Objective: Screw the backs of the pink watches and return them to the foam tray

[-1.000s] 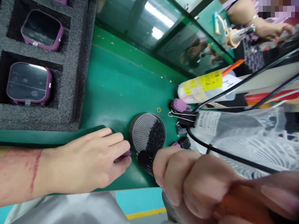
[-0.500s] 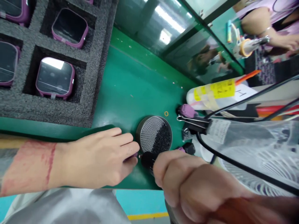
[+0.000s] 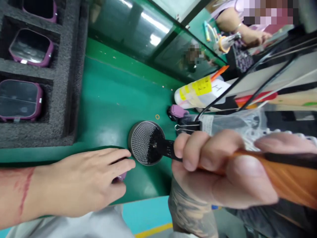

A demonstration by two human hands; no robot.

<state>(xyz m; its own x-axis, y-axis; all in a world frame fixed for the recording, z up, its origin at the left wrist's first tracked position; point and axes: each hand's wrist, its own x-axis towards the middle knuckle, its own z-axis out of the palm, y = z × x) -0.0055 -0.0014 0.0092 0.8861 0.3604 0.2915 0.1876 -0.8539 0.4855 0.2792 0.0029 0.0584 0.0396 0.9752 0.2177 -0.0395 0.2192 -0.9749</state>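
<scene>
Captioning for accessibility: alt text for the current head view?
The right hand holds an orange-handled tool with its tip at small dark pieces in a round dish. The left hand holds a mostly hidden purple part at the green table. Upper left, purple-rimmed watches sit in a foam tray.

Orange-handled screwdriver (image 3: 288,177) at perforated dish (image 3: 140,142)

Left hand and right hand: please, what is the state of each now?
Left hand: closed on a purple piece, mostly hidden.
Right hand: closed around an orange-and-black screwdriver.
</scene>
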